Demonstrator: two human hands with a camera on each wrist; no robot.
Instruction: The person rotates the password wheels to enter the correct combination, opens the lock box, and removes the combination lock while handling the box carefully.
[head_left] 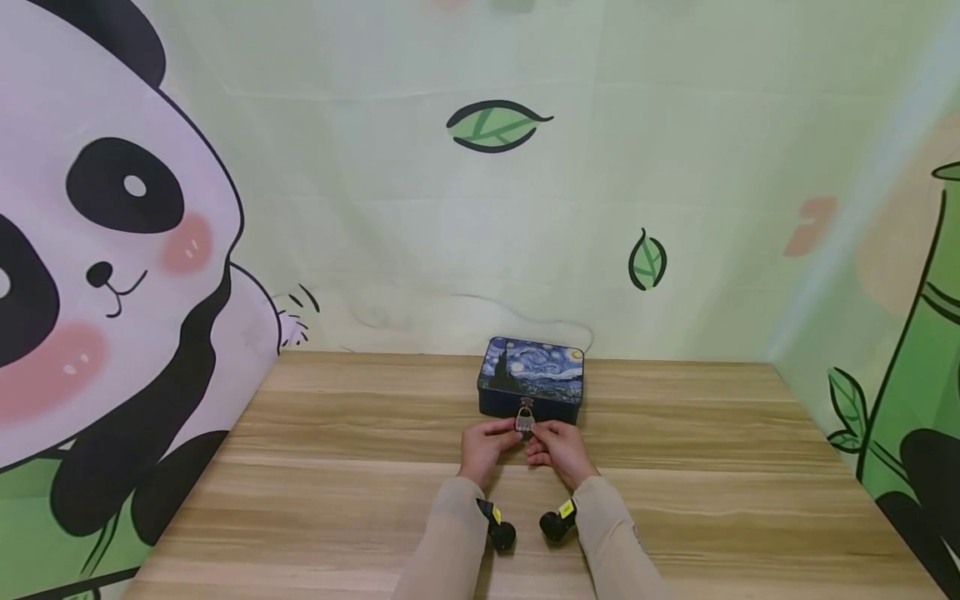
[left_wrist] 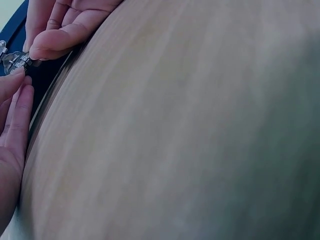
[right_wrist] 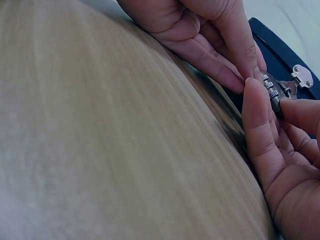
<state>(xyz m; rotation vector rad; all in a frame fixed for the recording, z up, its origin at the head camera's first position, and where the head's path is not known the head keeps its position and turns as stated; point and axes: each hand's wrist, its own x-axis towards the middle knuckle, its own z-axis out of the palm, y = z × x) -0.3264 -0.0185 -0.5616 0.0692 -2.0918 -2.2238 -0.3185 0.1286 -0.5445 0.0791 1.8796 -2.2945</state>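
A small silver combination padlock (head_left: 525,422) hangs from the front clasp of a dark blue tin box (head_left: 534,367) with a starry night picture on its lid. In the right wrist view the padlock (right_wrist: 272,89) shows its number dials, with the metal clasp (right_wrist: 302,76) beside it. My left hand (head_left: 482,450) pinches the padlock's left side between thumb and fingers. From the other side my right hand (head_left: 566,452) pinches it, the thumb and a fingertip at its edge. The box is closed. Whether the shackle is locked cannot be made out.
The box stands at the back of a wooden table (head_left: 337,433), near a pale green cloth backdrop (head_left: 375,208) printed with a panda and leaves. Black wrist cameras (head_left: 501,533) are strapped to both sleeves, between the forearms.
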